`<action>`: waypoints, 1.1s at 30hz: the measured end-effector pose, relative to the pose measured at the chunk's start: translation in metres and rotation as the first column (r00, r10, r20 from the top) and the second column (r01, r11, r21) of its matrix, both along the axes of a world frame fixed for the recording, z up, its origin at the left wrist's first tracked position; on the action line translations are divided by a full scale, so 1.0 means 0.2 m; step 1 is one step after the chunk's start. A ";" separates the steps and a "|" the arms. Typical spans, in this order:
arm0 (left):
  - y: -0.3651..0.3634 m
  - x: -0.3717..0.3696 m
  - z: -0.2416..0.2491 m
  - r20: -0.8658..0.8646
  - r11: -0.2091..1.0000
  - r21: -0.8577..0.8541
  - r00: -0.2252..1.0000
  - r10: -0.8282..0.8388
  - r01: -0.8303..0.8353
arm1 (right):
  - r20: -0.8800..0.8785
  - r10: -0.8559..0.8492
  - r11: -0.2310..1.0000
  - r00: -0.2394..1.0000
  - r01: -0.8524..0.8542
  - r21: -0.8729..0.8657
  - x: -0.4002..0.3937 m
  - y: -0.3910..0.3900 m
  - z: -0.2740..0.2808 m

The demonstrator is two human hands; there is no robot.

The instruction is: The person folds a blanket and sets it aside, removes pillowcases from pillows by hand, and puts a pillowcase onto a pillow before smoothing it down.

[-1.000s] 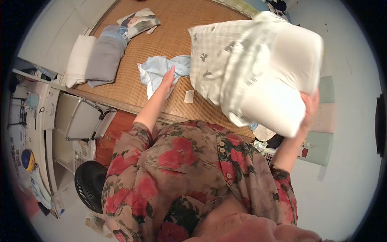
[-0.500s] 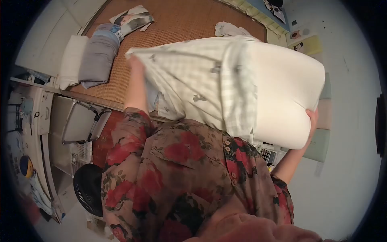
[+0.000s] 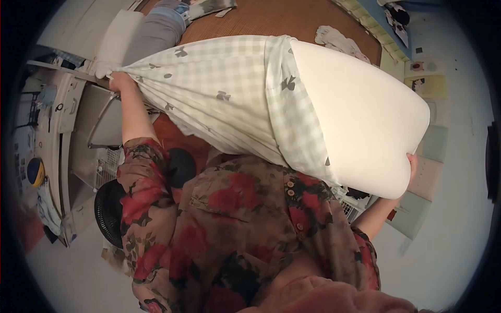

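Observation:
A pale green checked pillowcase (image 3: 224, 88) with grey bow prints covers the left part of a white pillow (image 3: 360, 115). My left hand (image 3: 122, 82) is closed on the gathered far-left end of the pillowcase, which is stretched taut in folds toward it. At the other side, my right hand (image 3: 411, 161) grips the bare right end of the pillow from below and behind; most of its fingers are hidden. The pillowcase's folded-back opening lies around the pillow's middle. Both are held up in front of my chest.
Behind is a bed with a brown woven mat (image 3: 271, 21). A folded grey blanket (image 3: 156, 31) and a white folded cloth (image 3: 119, 39) lie at its left, a crumpled cloth (image 3: 339, 41) at its right. A folding chair (image 3: 102, 122) and a black round fan-like object (image 3: 108, 214) stand at left.
My left hand has pulled the pillowcase end outward to the left, drawing it taut. More of the pillow shows along the upper edge. The view has shifted slightly.

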State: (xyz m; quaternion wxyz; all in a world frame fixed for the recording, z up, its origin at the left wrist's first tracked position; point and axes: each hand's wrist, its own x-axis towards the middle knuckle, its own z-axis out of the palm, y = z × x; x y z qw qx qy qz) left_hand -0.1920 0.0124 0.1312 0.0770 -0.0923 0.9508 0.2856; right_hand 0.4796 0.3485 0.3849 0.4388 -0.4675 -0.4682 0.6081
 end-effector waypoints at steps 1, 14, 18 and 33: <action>0.02 0.00 0.00 -0.029 0.930 0.359 0.995 0.097 -0.080 | -0.067 -0.026 1.000 0.997 0.028 0.016 -0.04 0.04 -0.05; 0.32 1.33 -1.27 0.901 0.715 0.362 0.422 -0.103 -0.598 | -0.030 -0.032 0.731 0.999 0.003 -0.682 -0.46 0.06 -1.86; 0.45 1.40 -1.52 0.851 0.680 0.491 0.467 -0.239 -0.546 | 0.079 0.171 0.781 0.982 -0.086 -0.619 -0.40 -0.15 -1.87; 0.40 0.27 -1.38 0.473 0.170 0.837 0.844 0.251 -0.520 | 0.409 -0.177 0.967 0.895 0.236 -0.099 -0.15 0.07 -0.75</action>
